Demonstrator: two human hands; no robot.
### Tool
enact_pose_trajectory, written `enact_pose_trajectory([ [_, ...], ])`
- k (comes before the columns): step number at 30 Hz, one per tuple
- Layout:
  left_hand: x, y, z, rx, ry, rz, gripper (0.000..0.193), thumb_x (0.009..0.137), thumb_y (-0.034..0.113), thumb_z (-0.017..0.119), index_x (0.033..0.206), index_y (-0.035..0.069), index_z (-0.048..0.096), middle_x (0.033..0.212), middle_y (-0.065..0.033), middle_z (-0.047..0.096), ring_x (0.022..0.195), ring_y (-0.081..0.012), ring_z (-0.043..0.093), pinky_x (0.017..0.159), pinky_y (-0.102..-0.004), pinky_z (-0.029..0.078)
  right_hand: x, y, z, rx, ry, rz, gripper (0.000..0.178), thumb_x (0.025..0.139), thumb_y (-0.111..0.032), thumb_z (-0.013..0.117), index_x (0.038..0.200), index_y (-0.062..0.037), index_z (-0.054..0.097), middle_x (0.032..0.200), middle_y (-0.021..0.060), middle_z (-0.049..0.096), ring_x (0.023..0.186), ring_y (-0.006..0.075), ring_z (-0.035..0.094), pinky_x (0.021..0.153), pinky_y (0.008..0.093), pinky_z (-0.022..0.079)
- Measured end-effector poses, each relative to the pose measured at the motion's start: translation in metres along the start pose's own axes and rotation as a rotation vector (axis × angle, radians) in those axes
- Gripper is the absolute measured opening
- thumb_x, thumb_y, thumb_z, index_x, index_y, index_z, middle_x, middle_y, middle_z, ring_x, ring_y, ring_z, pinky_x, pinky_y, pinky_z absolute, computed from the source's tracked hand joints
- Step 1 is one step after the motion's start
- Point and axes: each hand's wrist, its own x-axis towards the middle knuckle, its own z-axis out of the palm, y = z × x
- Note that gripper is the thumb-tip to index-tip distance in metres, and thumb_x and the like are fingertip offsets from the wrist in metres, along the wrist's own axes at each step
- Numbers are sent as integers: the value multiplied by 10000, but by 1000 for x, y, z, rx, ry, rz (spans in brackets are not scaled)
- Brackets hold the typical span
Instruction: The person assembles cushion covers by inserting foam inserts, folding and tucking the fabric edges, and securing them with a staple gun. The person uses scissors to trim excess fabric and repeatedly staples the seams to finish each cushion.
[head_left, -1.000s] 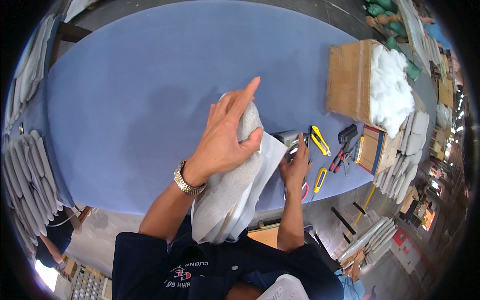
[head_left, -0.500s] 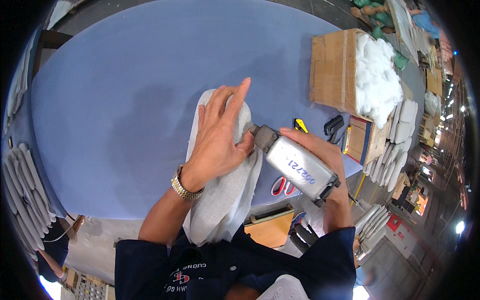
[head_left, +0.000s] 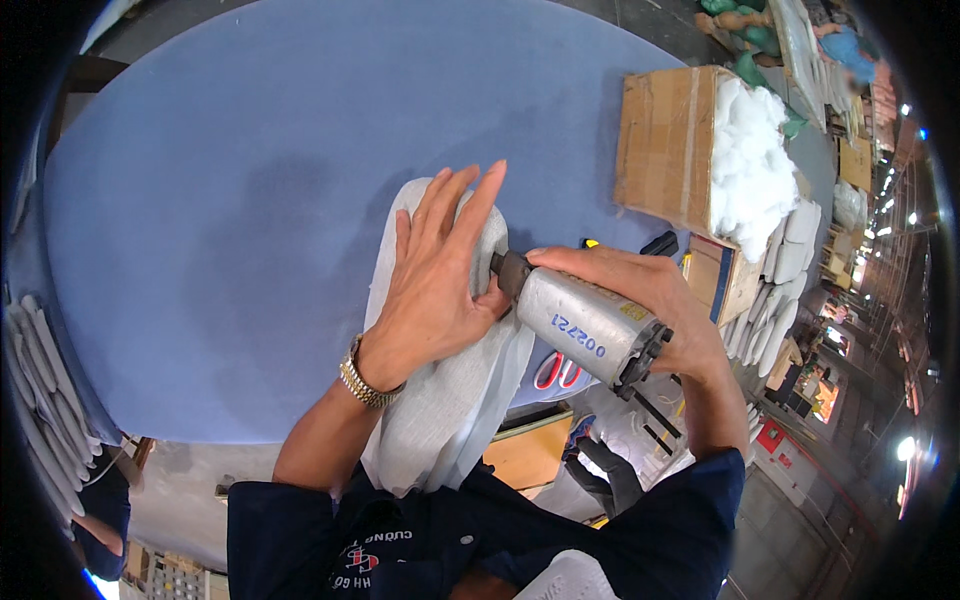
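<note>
A long grey fabric-covered pad [head_left: 425, 425] with rounded ends stands between my body and the table, its far end on the tabletop. White lining shows along its edges. My left hand [head_left: 428, 280] lies over the far half, fingers stretched out and thumb along the right edge. In my right hand [head_left: 655, 305] is a silver pneumatic staple gun [head_left: 578, 322], held with the fingers wrapped around it. The gun's dark nose meets the pad's right edge just beside my left thumb; whether it presses on the fabric is hard to see.
A blue-covered table [head_left: 250, 120] spreads out ahead. Red-handled scissors [head_left: 555, 371] lie by its near edge. At the right stand a cardboard box [head_left: 665, 150] of white stuffing and stacked grey pads [head_left: 790, 270]. More pads [head_left: 45, 380] are at the far left, near another person [head_left: 105, 505].
The staple gun has shifted slightly left and turned, bringing its nose against the pad's edge. My right arm has swung outward. My left hand has stayed almost in place.
</note>
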Motion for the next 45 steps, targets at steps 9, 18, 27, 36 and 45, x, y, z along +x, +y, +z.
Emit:
enact_pose_trajectory([
  [9, 6, -39, -31, -75, -185, 233, 836, 869, 293, 711, 1606, 119, 356, 1581, -194, 398, 1521, -409, 276, 1223, -561, 245, 7, -6, 6, -75, 0, 64, 899, 611, -211, 861, 1459, -133, 572, 1196, 143, 699, 1026, 366, 669, 934, 404, 514],
  [18, 83, -59, -30, -264, -348, 135, 605, 1050, 484, 454, 831, 18, 774, 638, -184, 621, 625, -287, 601, 667, -427, 481, 22, -9, 17, -151, 26, -13, 910, 605, -207, 865, 1454, -102, 556, 1184, 148, 690, 996, 357, 658, 912, 424, 518],
  [27, 82, -54, -27, -175, -278, 80, 641, 1021, 417, 471, 547, -14, 464, 457, -116, 358, 435, -250, 349, 512, -450, 364, 21, -14, 23, -335, 51, -28, 864, 631, -209, 854, 1441, -119, 570, 1076, 109, 665, 959, 321, 675, 806, 395, 563],
  [36, 83, -55, -28, -199, -265, 43, 629, 1001, 421, 504, 549, -14, 452, 466, -114, 360, 445, -240, 345, 515, -454, 353, 20, -15, 27, -394, 75, -22, 836, 652, -164, 835, 1441, -95, 569, 1087, 123, 662, 915, 309, 675, 790, 390, 569],
  [45, 85, -72, -21, -311, -272, 30, 603, 1025, 486, 513, 726, -10, 679, 597, -144, 588, 558, -229, 537, 613, -419, 463, 27, -17, 24, -306, 85, -38, 855, 631, -152, 845, 1435, -66, 565, 1246, 167, 683, 971, 335, 662, 875, 395, 548],
])
